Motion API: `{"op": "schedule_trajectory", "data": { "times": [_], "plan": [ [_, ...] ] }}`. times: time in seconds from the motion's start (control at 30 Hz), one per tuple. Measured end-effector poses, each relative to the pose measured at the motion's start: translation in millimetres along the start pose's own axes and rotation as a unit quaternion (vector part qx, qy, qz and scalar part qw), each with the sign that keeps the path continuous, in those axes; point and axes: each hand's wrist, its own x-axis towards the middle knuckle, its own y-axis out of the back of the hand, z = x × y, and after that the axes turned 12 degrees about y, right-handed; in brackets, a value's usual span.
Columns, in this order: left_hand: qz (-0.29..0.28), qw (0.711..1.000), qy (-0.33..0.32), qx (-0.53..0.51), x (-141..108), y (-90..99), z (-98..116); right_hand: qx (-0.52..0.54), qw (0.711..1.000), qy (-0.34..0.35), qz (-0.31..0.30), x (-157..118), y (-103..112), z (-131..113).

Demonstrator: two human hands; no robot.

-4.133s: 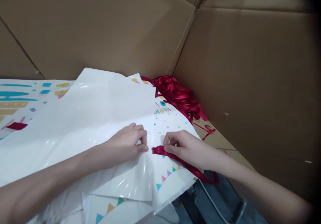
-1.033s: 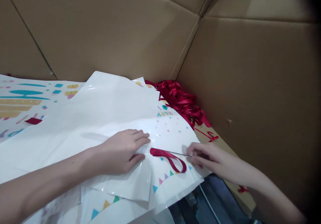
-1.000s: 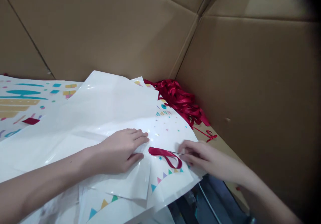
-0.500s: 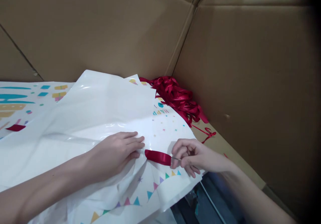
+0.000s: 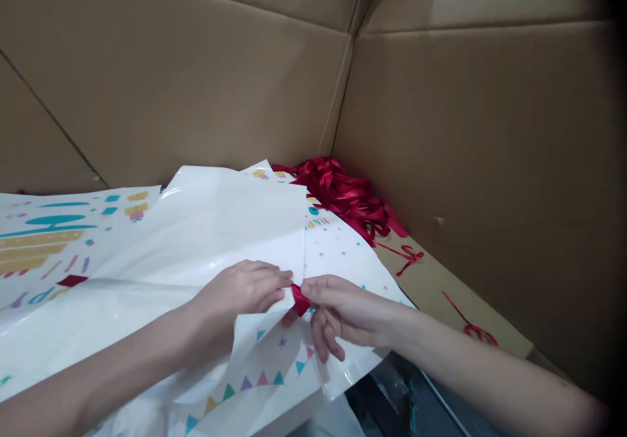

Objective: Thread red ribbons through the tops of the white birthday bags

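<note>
The hands meet at the lifted edge of a white plastic gift bag [image 5: 230, 221]: the left hand [image 5: 242, 290] curls, pinching that edge up, while the right hand [image 5: 345, 313], arm reaching across, grips a short red ribbon [image 5: 300, 300] against it. Threading the ribbon looks like the step in hand, calling for both pinches held steady.

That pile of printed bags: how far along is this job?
Done: the printed bag on the far left already shows a red ribbon piece. In hand: the right hand pinches red ribbon at the edge of a white plastic bag, which the left hand lifts. Left: a heap of red ribbon lies in the cardboard corner. Exact progress can't be told.
</note>
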Motion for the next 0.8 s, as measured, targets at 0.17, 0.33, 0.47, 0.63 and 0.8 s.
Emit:
{"op": "schedule_trajectory", "data": {
  "times": [0.17,0.33,0.47,0.63,0.8],
  "plan": [
    [0.051,0.997,0.064,0.012,-20.8,38.0,13.5,-0.026,0.993,0.040,0.109,-7.9,-1.7,4.1],
    [-0.001,0.959,0.279,0.045,-96.8,90.9,-39.1,-0.127,0.985,-0.027,0.117,-56.6,42.2,-15.2],
    [-0.055,0.897,0.438,-0.004,-156.5,105.7,-70.6,-0.216,0.963,-0.049,0.154,-76.5,76.6,-24.4],
    [-0.069,0.881,0.463,-0.061,-169.6,98.0,-60.2,-0.303,0.933,-0.015,0.195,-60.5,84.0,-18.2],
    [-0.075,0.872,0.481,-0.052,-165.2,97.5,-50.9,-0.363,0.904,0.007,0.226,-48.8,81.1,-12.0]
  ]
}}
